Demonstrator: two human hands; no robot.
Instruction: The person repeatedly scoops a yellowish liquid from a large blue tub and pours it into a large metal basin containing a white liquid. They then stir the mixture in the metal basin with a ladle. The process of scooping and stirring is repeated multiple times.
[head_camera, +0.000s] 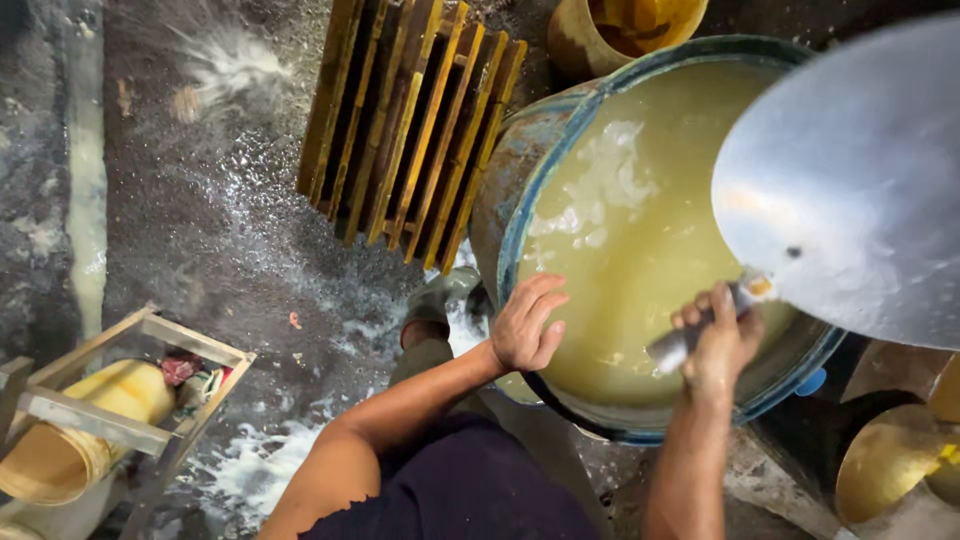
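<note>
So the big round metal pan is up over the right side of the blue drum, tilted, shiny underside facing the camera. The right hand is wrapped tight around its short handle, just above the drum's near rim. The drum's full almost to the top with a cloudy yellowish liquid, pale foam patches floating toward the far left side. The left hand rests on the near-left rim, fingers loosely curled over the edge, not gripping anything else.

Floor is dark, rough and soaked, with white foamy splashes all over it. A yellow slatted wooden rack sits beside the drum on the left. There's a yellow bucket behind the drum, and a wooden frame with a yellowish roll in it at far left. A brass-coloured dish is lower right.
</note>
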